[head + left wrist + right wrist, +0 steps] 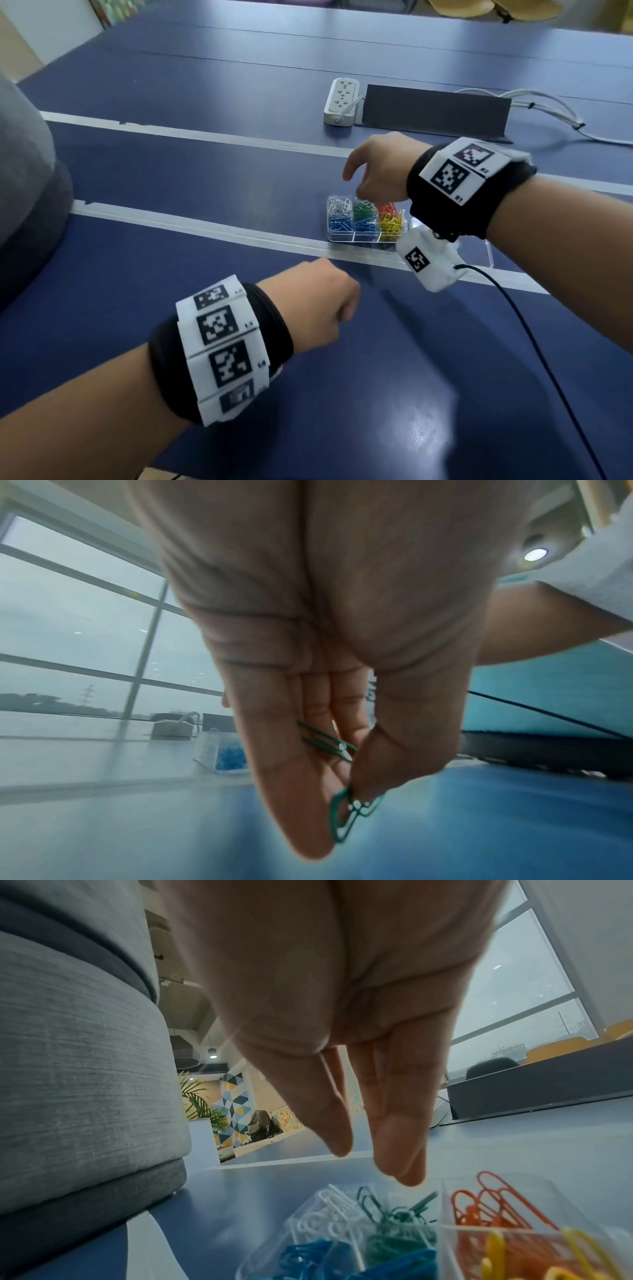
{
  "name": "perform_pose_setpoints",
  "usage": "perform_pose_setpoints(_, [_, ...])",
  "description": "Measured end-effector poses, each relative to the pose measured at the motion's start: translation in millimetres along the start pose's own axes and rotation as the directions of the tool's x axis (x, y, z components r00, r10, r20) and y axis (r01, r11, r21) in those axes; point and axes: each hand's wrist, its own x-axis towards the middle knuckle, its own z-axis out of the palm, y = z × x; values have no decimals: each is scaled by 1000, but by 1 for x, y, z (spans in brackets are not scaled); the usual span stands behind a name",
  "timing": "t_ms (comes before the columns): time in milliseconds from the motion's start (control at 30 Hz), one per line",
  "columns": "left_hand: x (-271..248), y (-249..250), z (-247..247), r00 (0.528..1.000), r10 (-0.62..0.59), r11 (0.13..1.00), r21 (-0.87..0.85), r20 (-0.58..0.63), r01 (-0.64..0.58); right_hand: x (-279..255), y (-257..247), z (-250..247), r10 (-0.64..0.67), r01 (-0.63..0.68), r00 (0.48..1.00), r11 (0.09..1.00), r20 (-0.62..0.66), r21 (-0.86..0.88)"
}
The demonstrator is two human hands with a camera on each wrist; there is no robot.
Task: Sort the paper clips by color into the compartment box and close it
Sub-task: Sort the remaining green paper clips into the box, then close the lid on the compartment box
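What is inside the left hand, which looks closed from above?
The left hand pinches green paper clips between thumb and fingers, as the left wrist view shows. Their number is unclear, since the fingers cover part of them.

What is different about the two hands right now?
The left hand pinches green paper clips between thumb and fingers, while the right hand holds nothing. The left hand's fingers are curled into a grip; the right hand's fingers hang straight and relaxed. The right hand hovers over the compartment box, above its green section; the left hand sits nearer the person, away from the box. Both wear black wristbands with square markers.
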Motion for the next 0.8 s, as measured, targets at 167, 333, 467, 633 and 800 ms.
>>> perform_pose_setpoints(167, [25, -16, -40, 967, -63, 996, -71, -247, 47, -6, 8, 0, -15, 16, 998, 1000, -68, 10])
perform_pose_setpoints(333, [71, -20, -71, 951, -95, 995, -37, -296, 88, -26, 27, 2, 21, -19, 994, 1000, -104, 25])
perform_pose_setpoints(467, [102, -14, -79, 954, -89, 994, 28, -286, 102, -43, 44, 2, 50, -44, 993, 997, -111, 63])
perform_pose_setpoints(633, [118, -11, -78, 968, -115, 990, 57, -224, 131, -60, 64, 1, 66, -59, 991, 996, -119, 66])
perform_pose_setpoints(800, [115, -13, -78, 963, -108, 994, -8, -246, 109, -66, 79, 6, 98, -90, 990, 993, -103, 83])
